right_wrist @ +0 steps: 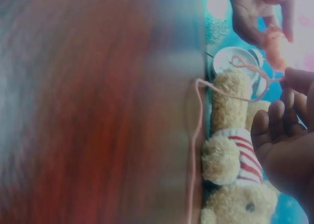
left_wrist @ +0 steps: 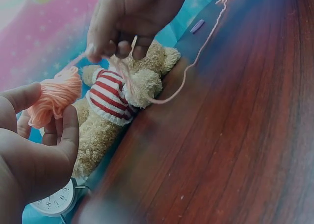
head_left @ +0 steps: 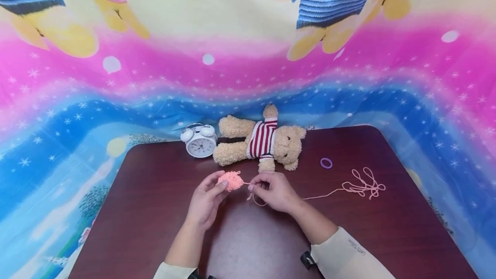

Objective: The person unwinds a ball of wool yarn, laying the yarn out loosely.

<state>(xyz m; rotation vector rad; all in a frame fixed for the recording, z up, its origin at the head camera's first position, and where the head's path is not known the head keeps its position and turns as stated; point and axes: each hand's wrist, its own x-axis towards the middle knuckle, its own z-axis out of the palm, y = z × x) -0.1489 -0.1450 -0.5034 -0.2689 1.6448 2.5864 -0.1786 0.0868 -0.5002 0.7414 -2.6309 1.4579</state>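
Note:
A small wound bundle of peach-pink yarn (head_left: pixel 231 181) is pinched between the thumb and fingers of my left hand (head_left: pixel 205 201). From its right end a strand runs to my right hand (head_left: pixel 277 192), whose thumb and forefinger pinch it. Below that pinch the yarn hangs in a loose loop, clearest in the right wrist view, then trails right along the table to a loose tangle of yarn (head_left: pixel 364 186). In the left wrist view the wound bundle (left_wrist: pixel 55 97) shows its wraps side by side, held at the fingertips.
Behind the hands a teddy bear (head_left: pixel 262 140) in a red-and-white striped shirt lies on its side. A white twin-bell alarm clock (head_left: pixel 200 144) stands left of it. A purple ring (head_left: pixel 326 163) lies to the right on the dark brown table (head_left: pixel 155 210). Printed cloth (head_left: pixel 248 72) hangs around the table.

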